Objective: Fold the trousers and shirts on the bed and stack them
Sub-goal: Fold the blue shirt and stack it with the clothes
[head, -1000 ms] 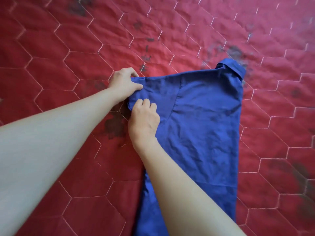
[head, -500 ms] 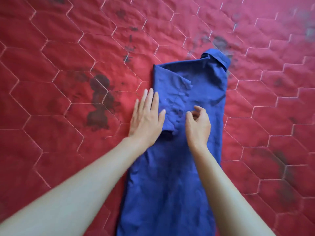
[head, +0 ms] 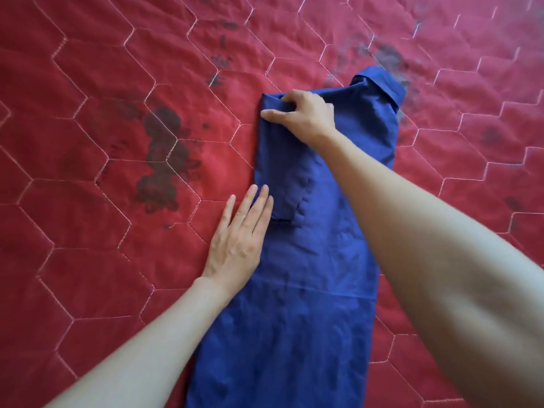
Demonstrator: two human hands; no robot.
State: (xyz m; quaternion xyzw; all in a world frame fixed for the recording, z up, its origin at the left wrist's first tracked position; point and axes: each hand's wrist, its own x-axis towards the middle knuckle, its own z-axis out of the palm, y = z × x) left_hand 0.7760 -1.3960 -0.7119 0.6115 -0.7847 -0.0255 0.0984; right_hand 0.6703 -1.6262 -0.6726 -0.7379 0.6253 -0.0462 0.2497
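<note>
While no container shows, the red quilted bedcover (head: 88, 128) bears one blue shirt (head: 309, 275), folded into a long narrow strip with its collar (head: 382, 85) at the far end and its sleeve turned in over the body. The left hand (head: 240, 240) lies flat with straight fingers along the strip's left edge, much as half a second ago, while the right hand (head: 306, 114), which then sat mid-shirt, is now at the far-left corner, fingers curled onto the fold; whether it pinches or merely presses the cloth cannot be told.
</note>
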